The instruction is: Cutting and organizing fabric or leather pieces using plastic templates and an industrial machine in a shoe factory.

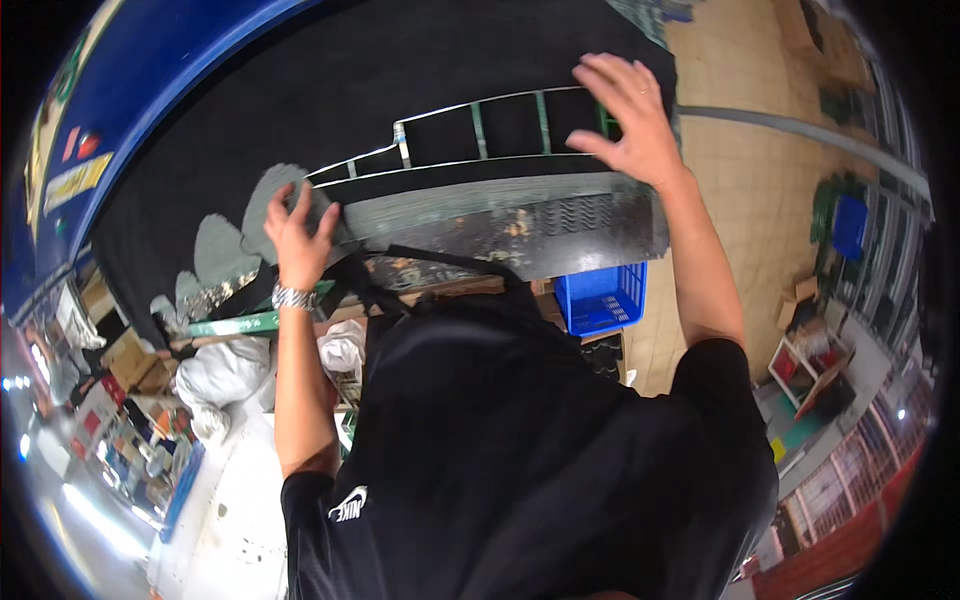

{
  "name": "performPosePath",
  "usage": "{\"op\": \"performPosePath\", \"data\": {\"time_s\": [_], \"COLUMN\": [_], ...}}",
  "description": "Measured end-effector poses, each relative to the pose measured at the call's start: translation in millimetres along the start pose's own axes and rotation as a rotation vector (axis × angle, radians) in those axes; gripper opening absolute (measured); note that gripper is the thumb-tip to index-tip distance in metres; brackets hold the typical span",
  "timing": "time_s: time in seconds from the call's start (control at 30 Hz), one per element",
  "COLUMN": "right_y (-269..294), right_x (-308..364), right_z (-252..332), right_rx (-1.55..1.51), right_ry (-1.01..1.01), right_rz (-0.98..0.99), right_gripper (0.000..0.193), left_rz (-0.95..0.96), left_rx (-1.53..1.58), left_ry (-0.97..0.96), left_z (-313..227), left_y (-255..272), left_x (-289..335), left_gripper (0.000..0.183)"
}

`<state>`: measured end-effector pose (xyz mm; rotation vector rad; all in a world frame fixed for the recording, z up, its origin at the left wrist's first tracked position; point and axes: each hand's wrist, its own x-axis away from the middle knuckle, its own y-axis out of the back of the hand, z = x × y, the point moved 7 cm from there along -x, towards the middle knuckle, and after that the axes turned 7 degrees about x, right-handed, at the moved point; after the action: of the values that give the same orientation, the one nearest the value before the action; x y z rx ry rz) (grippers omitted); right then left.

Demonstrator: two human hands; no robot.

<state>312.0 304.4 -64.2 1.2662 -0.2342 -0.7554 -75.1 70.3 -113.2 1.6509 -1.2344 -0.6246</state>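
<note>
A large black sheet of material (330, 75) covers the work surface. On it lies a long, narrow metal frame with green crossbars, which looks like a cutting die (478, 130). My right hand (632, 125) is over the die's right end, fingers spread and slightly blurred; whether it touches the metal I cannot tell. Near the die's pointed left end, my left hand (298, 235) has its fingers apart, above a rounded grey patch (262, 200) at the sheet's near edge. Neither hand holds anything that I can see.
A grey strip (480, 203) and a worn dark metal ledge (560, 235) run along the near edge. Below stands a blue plastic basket (603, 300). A blue machine part (190, 70) curves along the far left. White sacks (225, 370) sit at lower left.
</note>
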Motion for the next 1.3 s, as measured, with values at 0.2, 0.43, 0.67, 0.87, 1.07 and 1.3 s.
{"op": "performPosePath", "data": {"time_s": [0.2, 0.43, 0.67, 0.87, 1.07, 1.3], "right_y": [20.6, -6.7, -15.5, -17.6, -23.9, -24.2], "right_x": [101.6, 123.4, 134.9, 138.3, 142.7, 146.4], "right_z": [-96.3, -68.4, -83.0, -78.0, -81.1, -94.9], "right_rx": [-0.334, -0.15, -0.207, -0.356, -0.275, -0.348], "right_ry": [-0.582, -0.434, -0.478, -0.552, -0.508, -0.56], "right_rz": [-0.207, -0.031, -0.11, -0.114, -0.076, -0.076], "right_gripper": [0.046, 0.069, 0.06, 0.052, 0.051, 0.053], "left_rz": [0.043, -0.031, 0.015, 0.099, 0.149, 0.034], "left_rx": [0.054, 0.002, 0.139, 0.084, -0.044, 0.245], "left_ry": [0.024, 0.079, 0.011, 0.027, -0.024, 0.153], "left_z": [3.9, 4.5, 19.9, 14.4, -2.7, 6.2], "left_y": [-7.1, -19.3, -16.1, -11.2, -6.7, -13.5], "left_x": [2.4, 2.2, -1.4, 8.1, 10.6, 7.7], "left_gripper": [0.063, 0.066, 0.064, 0.06, 0.064, 0.062]}}
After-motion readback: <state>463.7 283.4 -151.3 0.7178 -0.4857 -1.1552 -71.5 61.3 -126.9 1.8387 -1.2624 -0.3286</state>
